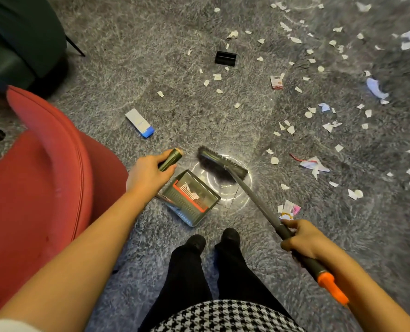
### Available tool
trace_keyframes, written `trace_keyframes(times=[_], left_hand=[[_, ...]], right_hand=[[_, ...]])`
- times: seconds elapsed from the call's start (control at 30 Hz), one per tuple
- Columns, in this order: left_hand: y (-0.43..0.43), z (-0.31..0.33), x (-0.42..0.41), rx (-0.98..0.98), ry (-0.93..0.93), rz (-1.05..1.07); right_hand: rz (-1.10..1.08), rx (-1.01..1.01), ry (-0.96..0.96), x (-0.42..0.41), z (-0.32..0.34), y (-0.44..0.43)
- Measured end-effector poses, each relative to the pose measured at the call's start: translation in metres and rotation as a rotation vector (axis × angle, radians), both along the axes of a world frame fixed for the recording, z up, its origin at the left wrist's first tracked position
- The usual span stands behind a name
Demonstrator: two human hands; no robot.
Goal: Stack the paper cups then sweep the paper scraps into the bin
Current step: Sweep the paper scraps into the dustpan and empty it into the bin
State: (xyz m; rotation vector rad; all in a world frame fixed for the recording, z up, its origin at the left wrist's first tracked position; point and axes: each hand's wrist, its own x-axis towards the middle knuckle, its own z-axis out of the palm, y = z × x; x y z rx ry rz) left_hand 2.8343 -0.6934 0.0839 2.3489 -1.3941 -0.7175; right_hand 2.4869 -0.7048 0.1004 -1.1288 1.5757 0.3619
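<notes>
Grey stone floor (151, 56); paper scraps (274, 160) strewn right of and beyond the dustpan (194, 202). Left hand (149, 173) clenches its handle. Right hand (302, 240) grips the broom (225, 167) shaft, bristles just beyond the dustpan.

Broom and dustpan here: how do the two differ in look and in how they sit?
The broom has a long grey shaft with an orange end; the dustpan has a dark green handle, seen nearly end-on. The broom ends in dark bristles; the dustpan is an open tray with a red comb, holding a few white scraps. Both are close together over the grey floor.
</notes>
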Motion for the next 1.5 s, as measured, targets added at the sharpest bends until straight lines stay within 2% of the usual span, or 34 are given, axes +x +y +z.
trace_keyframes(times=[0.2,0.43,0.53,0.73,0.9,1.03,1.17,1.5], left_hand=[[0.008,0.004,-0.006,-0.077,0.059,0.035],[0.040,-0.004,-0.018,-0.102,0.058,0.186],[0.052,-0.006,-0.027,-0.106,0.065,0.201],[0.058,-0.007,-0.034,-0.103,0.043,0.205],[0.050,-0.004,-0.032,-0.089,0.038,0.184],[0.054,-0.004,-0.032,-0.089,0.042,0.157],[0.056,-0.002,-0.034,-0.089,0.048,0.166],[0.053,0.005,-0.034,-0.071,0.078,0.188]], right_hand=[[0.035,-0.036,0.051,-0.001,-0.034,-0.016],[-0.314,0.133,-0.134,-0.011,-0.061,0.001],[-0.233,0.065,-0.114,-0.015,-0.059,0.012],[0.130,0.026,-0.004,-0.023,-0.052,0.037],[0.217,0.087,-0.026,-0.038,-0.038,0.058],[0.215,0.125,-0.050,-0.056,-0.023,0.062],[0.239,0.059,-0.043,-0.054,-0.015,0.065],[0.099,0.012,-0.025,-0.061,-0.013,0.048]])
